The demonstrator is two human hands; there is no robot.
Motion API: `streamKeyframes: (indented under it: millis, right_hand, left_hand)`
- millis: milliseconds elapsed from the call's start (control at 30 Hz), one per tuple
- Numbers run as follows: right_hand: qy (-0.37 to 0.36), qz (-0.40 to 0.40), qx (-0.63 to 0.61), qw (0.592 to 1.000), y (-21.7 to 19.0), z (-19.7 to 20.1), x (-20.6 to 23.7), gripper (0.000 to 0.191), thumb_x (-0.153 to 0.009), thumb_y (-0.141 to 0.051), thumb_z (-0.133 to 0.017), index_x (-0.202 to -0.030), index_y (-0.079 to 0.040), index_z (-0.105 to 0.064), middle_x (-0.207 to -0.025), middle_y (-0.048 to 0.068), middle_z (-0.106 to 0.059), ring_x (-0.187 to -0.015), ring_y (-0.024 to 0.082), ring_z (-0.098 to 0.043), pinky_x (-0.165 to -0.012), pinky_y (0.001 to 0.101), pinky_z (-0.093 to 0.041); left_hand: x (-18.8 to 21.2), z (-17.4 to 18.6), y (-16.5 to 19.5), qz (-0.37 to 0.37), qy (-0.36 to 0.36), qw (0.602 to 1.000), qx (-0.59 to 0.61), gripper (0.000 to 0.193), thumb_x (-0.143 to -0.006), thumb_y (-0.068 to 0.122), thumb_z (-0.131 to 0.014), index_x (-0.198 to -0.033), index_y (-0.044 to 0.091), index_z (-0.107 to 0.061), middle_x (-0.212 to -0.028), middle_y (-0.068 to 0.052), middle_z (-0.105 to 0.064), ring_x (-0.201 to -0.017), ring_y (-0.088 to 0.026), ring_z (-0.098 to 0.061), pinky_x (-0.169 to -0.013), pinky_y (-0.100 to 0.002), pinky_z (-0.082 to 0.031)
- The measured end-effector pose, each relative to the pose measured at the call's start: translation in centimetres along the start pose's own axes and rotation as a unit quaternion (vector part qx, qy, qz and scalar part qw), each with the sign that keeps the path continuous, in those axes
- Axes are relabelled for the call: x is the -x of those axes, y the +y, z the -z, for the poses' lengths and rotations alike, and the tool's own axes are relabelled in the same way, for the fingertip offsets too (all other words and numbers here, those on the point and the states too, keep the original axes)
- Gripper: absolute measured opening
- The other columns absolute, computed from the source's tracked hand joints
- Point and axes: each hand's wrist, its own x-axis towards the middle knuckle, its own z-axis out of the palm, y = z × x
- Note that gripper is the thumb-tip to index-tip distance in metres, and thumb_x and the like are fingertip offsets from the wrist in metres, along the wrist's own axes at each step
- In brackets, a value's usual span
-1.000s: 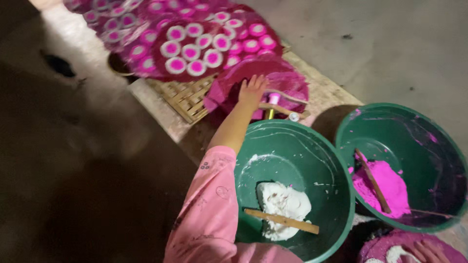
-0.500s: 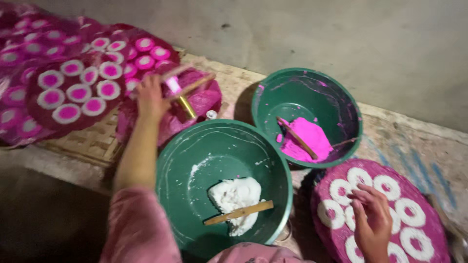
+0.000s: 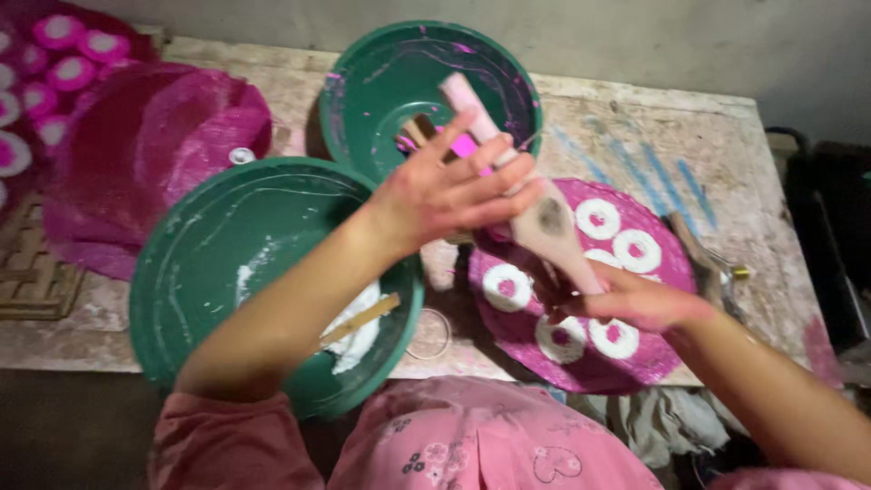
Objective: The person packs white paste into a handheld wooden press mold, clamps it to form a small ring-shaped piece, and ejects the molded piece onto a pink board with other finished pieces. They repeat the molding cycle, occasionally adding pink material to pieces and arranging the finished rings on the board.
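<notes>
Two hands meet over the near right part of the tabletop (image 3: 653, 127), above a round pink disc (image 3: 653, 358) that lies flat and carries five white rings with pink centres.

The right hand (image 3: 635, 304) hovers palm down just over the disc. Its fingers are loosely curled against the broad lower end of a wooden tool (image 3: 544, 227), and I cannot tell whether they pinch it or only steady it. The left hand (image 3: 445, 195) reaches across from the near left edge and is closed around the middle of the tool, whose paint-smeared handle slants up and away.

To the left, at the near edge, sits a green basin (image 3: 181, 245) holding white paste (image 3: 358, 336) with a flat stick (image 3: 358, 319) lying in it. A thin ring (image 3: 428, 334) lies on the tabletop between this basin and the disc.

By my reading, the work in hand is the dabbing of ring marks, and the tool is being handled between dabs. Any further mark calls for a firm grip on the handle and a clean, level touch on a bare pink patch, well clear of the wet rings.

Farther back stands a second green basin (image 3: 381, 82) with pink paste (image 3: 464, 145). Plain pink discs (image 3: 154, 154) are heaped towards the far left corner, with ringed ones (image 3: 63, 45) beyond them.
</notes>
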Motion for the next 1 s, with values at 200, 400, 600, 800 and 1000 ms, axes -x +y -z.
streamKeyframes:
  millis: [200, 400, 600, 800, 1000]
  right_hand:
    - [-0.033, 0.057, -0.157, 0.985, 2.9, 3.9, 7.5, 0.089, -0.094, -0.053, -0.068, -0.157, 0.001, -0.034, -0.136, 0.018, -0.057, -0.121, 0.025, -0.057, -0.101, 0.0405, -0.046]
    - [-0.049, -0.15, -0.256, 0.954, 5.9, 3.8, 8.6, 0.096, -0.084, -0.068, -0.056, -0.147, 0.003, -0.042, -0.123, 0.016, -0.062, -0.108, 0.025, -0.065, -0.095, 0.0431, -0.054]
    - [0.002, -0.253, -0.042, 0.966, 7.0, 6.2, 6.3, 0.089, -0.092, -0.073, -0.031, -0.121, 0.004, -0.065, -0.098, 0.013, -0.073, -0.086, 0.02, -0.068, -0.073, 0.0372, -0.05]
    - [0.099, -0.209, 0.175, 0.957, 7.8, 6.5, 2.2, 0.085, -0.097, -0.07, -0.032, -0.103, 0.006, -0.071, -0.081, 0.01, -0.07, -0.071, 0.016, -0.064, -0.067, 0.0356, -0.053]
    - [0.154, -0.227, 0.23, 0.934, 7.9, 3.6, 0.4, 0.075, -0.091, -0.069, -0.036, -0.109, -0.001, -0.065, -0.075, 0.005, -0.06, -0.062, 0.017, -0.056, -0.052, 0.0376, -0.049]
  left_hand:
    - [-3.2, -4.1, 4.8, 0.403, 0.19, 0.608, 0.657, 0.074, -0.095, 0.021, -0.071, -0.154, 0.004, -0.03, -0.157, -0.017, -0.043, -0.151, -0.036, -0.037, -0.131, -0.052, -0.029]
    - [-1.9, -8.8, 11.0, 0.276, 0.264, 0.06, 0.922, 0.082, -0.098, 0.052, -0.061, -0.16, 0.003, -0.038, -0.153, -0.019, -0.052, -0.15, -0.034, -0.046, -0.13, -0.05, -0.032]
    - [1.1, -14.5, 13.9, 0.339, 0.376, 0.056, 0.86, 0.039, -0.105, 0.038, -0.058, -0.127, 0.006, -0.057, -0.1, -0.003, -0.055, -0.101, -0.02, -0.055, -0.117, -0.045, -0.041]
    - [4.5, -17.4, 13.2, 0.333, 0.437, 0.026, 0.835, 0.029, -0.1, 0.042, -0.054, -0.101, 0.013, -0.053, -0.091, 0.001, -0.051, -0.089, -0.017, -0.054, -0.1, -0.041, -0.046]
    - [6.1, -16.8, 12.3, 0.312, 0.414, 0.065, 0.852, 0.035, -0.1, 0.05, -0.051, -0.095, 0.015, -0.052, -0.085, 0.002, -0.049, -0.082, -0.016, -0.052, -0.091, -0.041, -0.053]
